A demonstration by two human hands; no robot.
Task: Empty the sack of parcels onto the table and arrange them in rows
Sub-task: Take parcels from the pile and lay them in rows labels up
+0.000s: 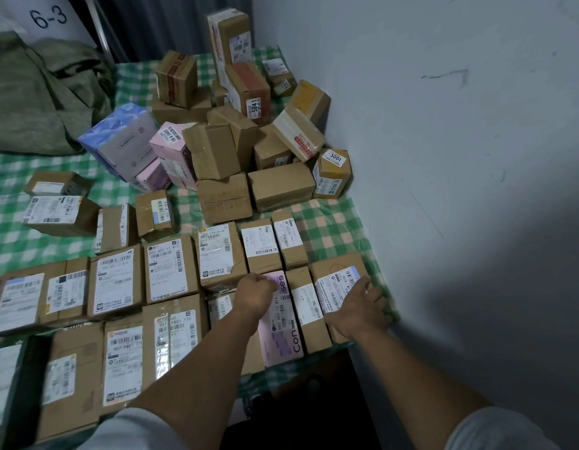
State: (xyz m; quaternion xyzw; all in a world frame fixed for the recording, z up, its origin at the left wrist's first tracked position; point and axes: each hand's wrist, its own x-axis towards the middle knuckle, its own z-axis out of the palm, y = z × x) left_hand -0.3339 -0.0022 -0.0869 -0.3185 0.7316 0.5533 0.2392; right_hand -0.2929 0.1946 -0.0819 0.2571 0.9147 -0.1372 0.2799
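1. While the sack [38, 92] sat slumped at the far left of the table [330, 222], sorting was the step in hand, I'd judge: parcels [171, 271] lay label-up in the near rows, w/ a loose pile [242, 131] at the back by the wall [460, 157].
2. Right hand [362, 306] lay over the end box [333, 267] of a near row, fingers wrapped over its wall-side edge. It was grasping it, prob. to square it up.
3. Left hand [255, 292] was curled at the far end of the pink box [281, 336]; couldn't tell if it pinched the box or only knuckled it.
4. Next move, my guess: close the gaps, then fetch from the pile, top ones first, since it was stacked unevenly & could topple.
5. Surface: green check cloth [22, 248], showing btw. rows & pile.
6. Room: plain pale wall on the right; "6-3" sign [49, 17] top left.
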